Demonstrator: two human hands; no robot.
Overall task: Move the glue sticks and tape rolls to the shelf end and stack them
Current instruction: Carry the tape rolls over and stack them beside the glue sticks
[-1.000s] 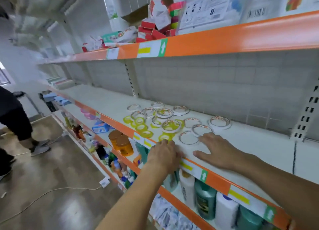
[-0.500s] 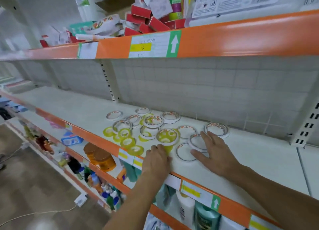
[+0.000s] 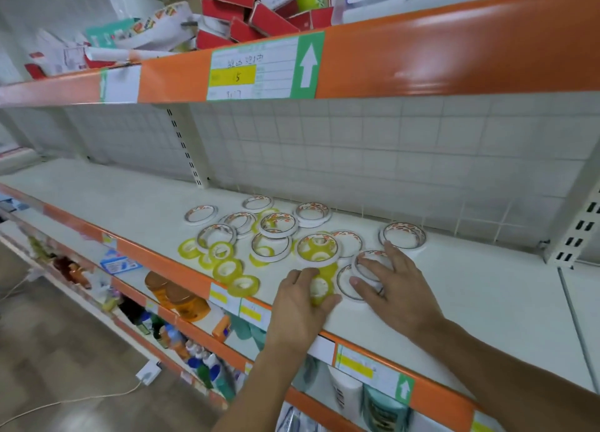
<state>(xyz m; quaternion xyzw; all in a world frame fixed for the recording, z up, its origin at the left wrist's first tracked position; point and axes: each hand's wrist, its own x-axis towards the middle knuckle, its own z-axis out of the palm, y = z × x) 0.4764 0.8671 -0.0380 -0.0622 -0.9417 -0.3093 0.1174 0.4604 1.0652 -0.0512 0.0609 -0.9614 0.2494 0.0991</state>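
Yellow tape: a small yellow roll (image 3: 320,289) lies at the near edge of the shelf, pinched between the thumb and curled fingers of the left hand (image 3: 300,305).
Right hand (image 3: 394,285): fingers spread flat, pressing on a white-rimmed tape roll (image 3: 370,264) that overlaps another white roll (image 3: 345,285); nothing gripped.
Tape rolls (image 3: 276,227): a loose scatter of white-rimmed rings lies flat, left of and beyond the hands, some overlapping; one ring (image 3: 402,235) sits apart by the back wall.
Yellow rolls (image 3: 227,267): strung along the near left side of the scatter.
Shelf (image 3: 487,289): pale, matte white board with an orange front strip (image 3: 181,263) carrying price labels.
Back wall: white wire grid (image 3: 357,146) over a pale panel.
Upper shelf (image 3: 438,52): orange edge, red boxes (image 3: 259,16) heaped on top.
Below: bottles (image 3: 194,357) and orange jars (image 3: 181,297).
Floor (image 3: 58,350): brown and glossy, a white cable (image 3: 65,402) trailing across.
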